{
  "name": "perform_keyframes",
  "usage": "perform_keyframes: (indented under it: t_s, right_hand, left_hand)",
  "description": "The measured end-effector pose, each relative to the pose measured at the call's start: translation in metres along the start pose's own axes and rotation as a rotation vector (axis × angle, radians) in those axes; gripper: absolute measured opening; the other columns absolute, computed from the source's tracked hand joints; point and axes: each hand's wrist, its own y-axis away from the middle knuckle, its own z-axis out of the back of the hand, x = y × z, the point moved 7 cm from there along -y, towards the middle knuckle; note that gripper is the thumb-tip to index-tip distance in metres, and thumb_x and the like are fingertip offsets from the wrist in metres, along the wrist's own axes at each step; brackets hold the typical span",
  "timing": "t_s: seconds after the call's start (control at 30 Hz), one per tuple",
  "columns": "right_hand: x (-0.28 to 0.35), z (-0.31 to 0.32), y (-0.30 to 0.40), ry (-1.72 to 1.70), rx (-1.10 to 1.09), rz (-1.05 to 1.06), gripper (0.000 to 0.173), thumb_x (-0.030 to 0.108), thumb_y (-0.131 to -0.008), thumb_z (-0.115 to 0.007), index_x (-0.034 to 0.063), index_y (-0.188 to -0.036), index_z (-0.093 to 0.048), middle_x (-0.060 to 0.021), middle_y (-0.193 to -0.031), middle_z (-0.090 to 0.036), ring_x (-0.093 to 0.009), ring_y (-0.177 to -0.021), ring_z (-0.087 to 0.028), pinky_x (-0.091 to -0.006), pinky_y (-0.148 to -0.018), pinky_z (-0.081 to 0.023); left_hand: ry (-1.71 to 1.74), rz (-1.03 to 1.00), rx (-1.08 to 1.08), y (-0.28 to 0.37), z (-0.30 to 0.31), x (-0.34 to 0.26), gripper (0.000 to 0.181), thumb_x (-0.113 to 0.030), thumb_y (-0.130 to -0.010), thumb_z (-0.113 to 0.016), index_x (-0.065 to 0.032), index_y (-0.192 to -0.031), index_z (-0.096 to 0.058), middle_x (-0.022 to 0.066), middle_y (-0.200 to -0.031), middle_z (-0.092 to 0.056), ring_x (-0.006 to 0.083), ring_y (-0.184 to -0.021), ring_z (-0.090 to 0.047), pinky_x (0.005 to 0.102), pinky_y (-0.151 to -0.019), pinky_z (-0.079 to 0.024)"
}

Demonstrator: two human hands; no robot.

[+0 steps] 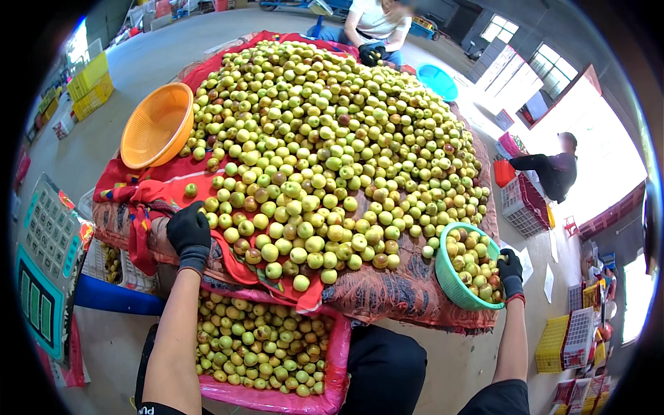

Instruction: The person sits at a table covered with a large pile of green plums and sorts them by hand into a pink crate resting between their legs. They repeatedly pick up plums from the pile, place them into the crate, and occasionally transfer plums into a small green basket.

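A big heap of green-yellow jujubes [332,155], some with brown patches, covers the table before me. My left hand [190,231], in a black glove, rests at the heap's near left edge, its fingertips beside the outermost fruits; whether it grips one is hidden. At the right, my black-gloved right hand [511,271] is at the rim of a mint-green plastic basket [450,280]. A single jujube [502,258] shows at its fingertips. Many brown-blotched jujubes [473,264] lie in that basket. Below the table edge, a crate lined with pink plastic [340,358] holds more jujubes [264,342].
An orange plastic basket [155,127] leans at the left of the heap on red cloth [171,181]. A digital scale [49,270] stands left. A blue basin [437,82] and a gloved co-worker [376,31] are across. Another person [557,168] bends by crates [524,207] at right.
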Motion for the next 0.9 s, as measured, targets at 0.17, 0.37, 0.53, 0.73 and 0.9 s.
perform_keyframes:
  t_s: [0.17, 0.37, 0.53, 0.73, 0.9]
  right_hand:
    - [0.016, -0.008, 0.0, 0.131, 0.099, 0.09, 0.021, 0.025, -0.08, -0.055, 0.0054, -0.082, -0.063, -0.018, -0.088, -0.06, -0.034, -0.082, -0.059, -0.0414, -0.074, -0.047]
    - [0.009, 0.004, -0.026, 0.283, 0.224, 0.021, 0.03, 0.031, -0.081, -0.052, 0.0035, -0.081, -0.063, -0.0205, -0.086, -0.06, -0.038, -0.078, -0.058, -0.0465, -0.071, -0.045]
    - [0.138, -0.007, -0.068, -0.044, -0.008, 0.33, 0.02, 0.022, -0.082, -0.056, 0.0024, -0.084, -0.058, -0.0168, -0.081, -0.061, -0.031, -0.075, -0.059, -0.039, -0.066, -0.045]
    - [0.367, -0.137, -0.084, -0.383, 0.235, 0.521, 0.021, 0.02, -0.083, -0.058, 0.0079, -0.099, -0.063, -0.0115, -0.092, -0.065, -0.025, -0.087, -0.063, -0.0324, -0.077, -0.048]
    - [0.379, -0.224, -0.152, 0.073, 0.26, 0.338, 0.021, 0.023, -0.078, -0.057, 0.0078, -0.092, -0.059, -0.0169, -0.099, -0.062, -0.033, -0.096, -0.059, -0.0412, -0.083, -0.047]
  left_hand:
    - [0.004, -0.001, -0.007, 0.001, 0.002, 0.004, 0.021, -0.018, -0.075, -0.054, -0.0132, -0.092, -0.066, 0.0091, -0.083, -0.065, 0.0273, -0.078, -0.06, 0.0389, -0.072, -0.046]
    - [-0.008, 0.002, 0.0, 0.001, -0.001, 0.002, 0.022, -0.019, -0.075, -0.055, -0.0135, -0.093, -0.066, 0.0089, -0.083, -0.065, 0.0273, -0.078, -0.06, 0.0389, -0.072, -0.046]
    - [-0.034, 0.01, 0.023, -0.001, -0.003, 0.0, 0.022, -0.02, -0.075, -0.055, -0.0145, -0.094, -0.066, 0.0087, -0.084, -0.065, 0.0271, -0.08, -0.06, 0.0389, -0.073, -0.046]
    - [-0.048, 0.03, 0.007, 0.0, 0.002, 0.007, 0.021, -0.019, -0.075, -0.055, -0.0143, -0.091, -0.067, 0.0094, -0.082, -0.065, 0.0272, -0.077, -0.061, 0.0384, -0.071, -0.047]
    - [-0.006, 0.021, 0.01, 0.0, -0.003, -0.005, 0.02, -0.019, -0.075, -0.056, -0.0139, -0.091, -0.067, 0.0089, -0.081, -0.064, 0.0275, -0.077, -0.061, 0.0385, -0.071, -0.047]
